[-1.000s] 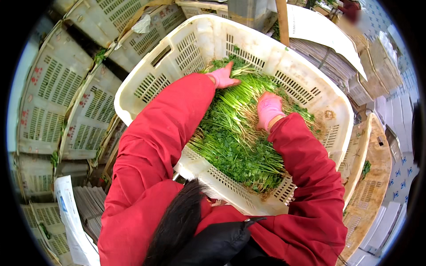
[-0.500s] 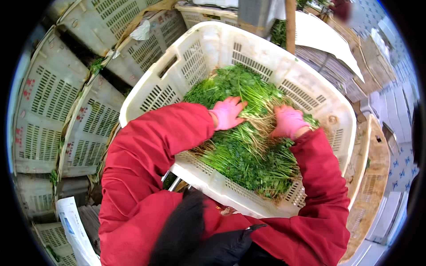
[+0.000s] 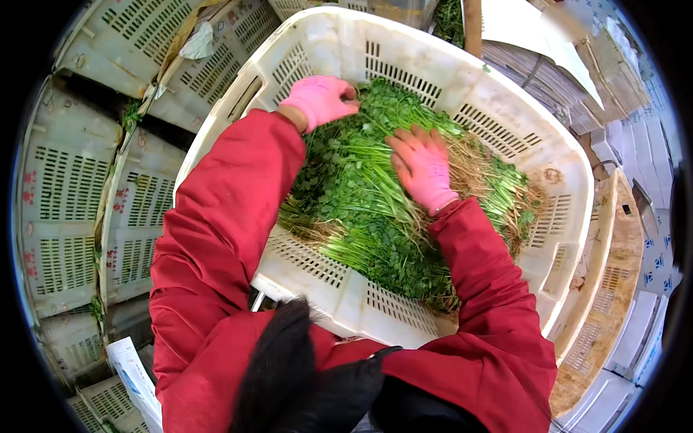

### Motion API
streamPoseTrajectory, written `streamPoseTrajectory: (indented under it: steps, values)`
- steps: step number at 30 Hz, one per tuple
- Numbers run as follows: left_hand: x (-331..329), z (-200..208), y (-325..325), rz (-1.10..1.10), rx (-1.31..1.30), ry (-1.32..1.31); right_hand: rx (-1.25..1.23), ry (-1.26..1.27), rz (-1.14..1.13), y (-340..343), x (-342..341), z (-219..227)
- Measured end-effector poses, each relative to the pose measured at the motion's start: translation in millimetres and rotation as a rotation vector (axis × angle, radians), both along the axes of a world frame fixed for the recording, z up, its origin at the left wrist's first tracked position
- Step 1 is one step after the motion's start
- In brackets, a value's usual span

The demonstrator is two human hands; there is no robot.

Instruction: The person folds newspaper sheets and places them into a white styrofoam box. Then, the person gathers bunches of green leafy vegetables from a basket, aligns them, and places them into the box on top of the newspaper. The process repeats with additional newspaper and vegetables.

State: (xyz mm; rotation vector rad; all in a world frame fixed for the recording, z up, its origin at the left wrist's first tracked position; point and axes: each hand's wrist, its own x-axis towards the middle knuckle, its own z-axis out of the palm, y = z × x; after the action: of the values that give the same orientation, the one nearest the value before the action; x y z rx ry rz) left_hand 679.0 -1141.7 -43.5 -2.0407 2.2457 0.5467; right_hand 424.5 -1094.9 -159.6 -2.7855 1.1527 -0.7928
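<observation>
Bundles of leafy green herbs with thin stems and brown roots, resembling coriander, lie in a large white plastic crate. My left hand, in a pink glove, is at the far left of the pile beside the leaves. Its fingers are curled inward, and what they hold, if anything, is hidden. Over the stems near the middle, my right hand, also gloved in pink, lies palm down with its fingers apart. Pale brown roots show just to its right.
Slatted white crates are stacked along the left side. A wooden post and a stack of flat sheets stand beyond the crate. At the right is another, brown-stained crate. White boxes are farther right.
My left hand has moved away and left, from the middle of the pile to its far left edge. My right hand has shifted left and away, onto the stems. The view has shifted slightly.
</observation>
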Motion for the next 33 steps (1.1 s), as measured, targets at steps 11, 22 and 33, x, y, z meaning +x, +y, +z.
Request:
streamPoseTrajectory:
  steps: [11, 22, 33]
  values:
    - [-80, -101, 90, -0.592, -0.305, 0.224, 0.430, 0.490, -0.400, 26, -54, 48]
    - [-93, -18, 16, -0.647, -0.543, 0.395, 0.590, -0.079, -0.111, -37, -22, 112]
    - [9, -66, -49, -0.015, -0.137, 1.346, 0.825, -1.074, 0.061, 43, 15, 91]
